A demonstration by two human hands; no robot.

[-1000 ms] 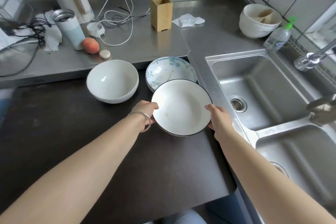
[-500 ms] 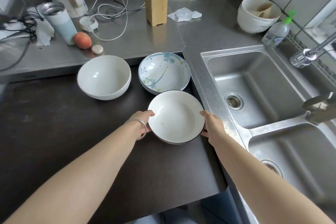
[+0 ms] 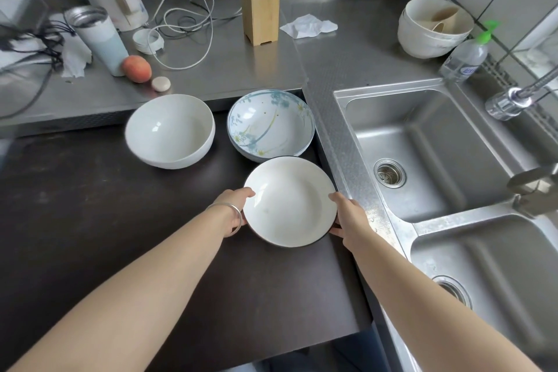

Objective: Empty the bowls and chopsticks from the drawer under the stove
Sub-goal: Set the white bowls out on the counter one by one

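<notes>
Black-rimmed white bowl (image 3: 290,201) between left hand (image 3: 234,208) and right hand (image 3: 350,217), on dark countertop (image 3: 90,220).

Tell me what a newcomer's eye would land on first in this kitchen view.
First, the dark-rimmed white bowl at centre, held over the dark counter by the left hand and right hand. Just behind it sit a plain white bowl and, to its right, a blue floral bowl. The steel double sink fills the right side.
</notes>
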